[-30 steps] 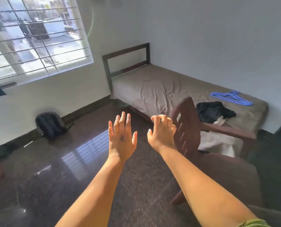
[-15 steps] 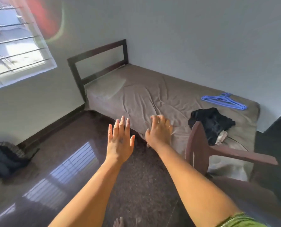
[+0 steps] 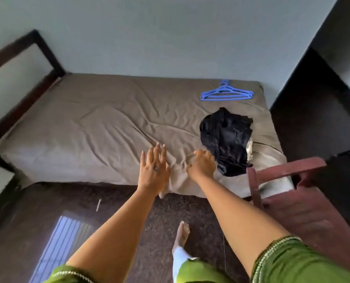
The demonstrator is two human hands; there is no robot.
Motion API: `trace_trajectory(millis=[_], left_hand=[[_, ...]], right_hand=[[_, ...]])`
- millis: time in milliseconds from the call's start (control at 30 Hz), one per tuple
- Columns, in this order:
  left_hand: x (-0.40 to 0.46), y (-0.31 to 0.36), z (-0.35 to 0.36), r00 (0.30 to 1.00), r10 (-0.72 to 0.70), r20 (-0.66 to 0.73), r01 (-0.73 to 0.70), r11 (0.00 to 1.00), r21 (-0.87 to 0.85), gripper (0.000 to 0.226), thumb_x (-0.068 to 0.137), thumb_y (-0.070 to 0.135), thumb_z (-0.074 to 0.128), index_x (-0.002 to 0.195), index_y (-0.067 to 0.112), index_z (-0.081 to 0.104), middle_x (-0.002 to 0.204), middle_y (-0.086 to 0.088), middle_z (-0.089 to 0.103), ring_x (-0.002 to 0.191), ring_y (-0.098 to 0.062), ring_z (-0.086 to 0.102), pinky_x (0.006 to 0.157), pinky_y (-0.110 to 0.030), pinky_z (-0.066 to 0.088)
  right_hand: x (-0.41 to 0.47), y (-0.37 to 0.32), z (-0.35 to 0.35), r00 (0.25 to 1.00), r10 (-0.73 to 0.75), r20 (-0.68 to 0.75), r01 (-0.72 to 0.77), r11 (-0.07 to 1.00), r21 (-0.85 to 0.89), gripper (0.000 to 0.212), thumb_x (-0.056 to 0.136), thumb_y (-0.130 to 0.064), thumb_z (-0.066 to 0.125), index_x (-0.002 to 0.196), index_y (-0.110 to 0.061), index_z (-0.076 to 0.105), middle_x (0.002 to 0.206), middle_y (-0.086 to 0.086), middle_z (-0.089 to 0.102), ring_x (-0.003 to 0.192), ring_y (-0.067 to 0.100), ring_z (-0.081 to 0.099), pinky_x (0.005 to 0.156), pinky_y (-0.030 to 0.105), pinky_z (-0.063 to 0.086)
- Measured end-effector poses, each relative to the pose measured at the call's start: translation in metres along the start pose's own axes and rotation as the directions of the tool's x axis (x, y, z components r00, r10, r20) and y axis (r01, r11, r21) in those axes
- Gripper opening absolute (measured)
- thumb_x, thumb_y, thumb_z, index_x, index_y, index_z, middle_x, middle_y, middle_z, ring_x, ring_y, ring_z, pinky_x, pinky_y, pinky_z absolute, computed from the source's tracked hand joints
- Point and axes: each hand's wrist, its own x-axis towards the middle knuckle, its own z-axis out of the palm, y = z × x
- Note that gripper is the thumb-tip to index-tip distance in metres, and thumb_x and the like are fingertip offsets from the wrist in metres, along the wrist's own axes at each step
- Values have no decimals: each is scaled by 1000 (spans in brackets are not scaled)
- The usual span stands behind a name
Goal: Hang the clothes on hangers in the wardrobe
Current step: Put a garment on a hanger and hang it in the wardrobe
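A crumpled black garment (image 3: pixel 226 139) lies on the right part of the bed (image 3: pixel 100 129), with a pale cloth (image 3: pixel 249 149) peeking from under its right side. Blue plastic hangers (image 3: pixel 227 94) lie further back near the wall. My left hand (image 3: pixel 154 168) is stretched out over the bed's front edge, fingers straight, holding nothing. My right hand (image 3: pixel 201 165) hovers just left of the black garment with fingers loosely bent and nothing in them.
A dark red plastic chair (image 3: pixel 288 193) stands at the right, close to the bed's corner. A dark wardrobe opening (image 3: pixel 321 103) rises at the far right. The bed's dark headboard (image 3: pixel 25 58) is at the left. My bare foot (image 3: pixel 182 233) is on the dark polished floor.
The view has swung right and come closer to the bed; the window and the backpack have left the view. Both hands stay stretched out in front, now over the bed's front edge.
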Motion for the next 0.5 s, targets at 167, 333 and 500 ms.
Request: trace_trajectory(millis=[167, 333, 500], left_hand=[[100, -1, 65, 968, 154, 195, -160, 987, 12, 71, 97, 39, 44, 154, 10, 12, 158, -15, 19, 145, -34, 19, 118, -53, 12], [178, 13, 117, 917, 300, 263, -308, 951, -10, 70, 100, 41, 33, 154, 14, -2, 161, -10, 5, 148, -29, 6, 120, -47, 2], [237, 31, 176, 862, 392, 320, -400, 916, -45, 73, 98, 42, 36, 154, 12, -2, 160, -11, 8, 147, -29, 8, 119, -46, 7]], right_hand=[[104, 35, 42, 978, 158, 133, -152, 987, -59, 46, 90, -22, 56, 132, -21, 38, 140, 7, 28, 126, 29, 32, 100, 40, 40], [167, 83, 71, 893, 334, 303, -313, 943, -115, 64, 91, -14, 56, 147, -28, 27, 158, 5, 6, 144, 29, 14, 106, 45, 35], [204, 134, 106, 857, 378, 350, -262, 905, -335, 57, 93, -13, 52, 145, -27, 35, 160, 3, -11, 148, 26, -4, 116, 43, 22]])
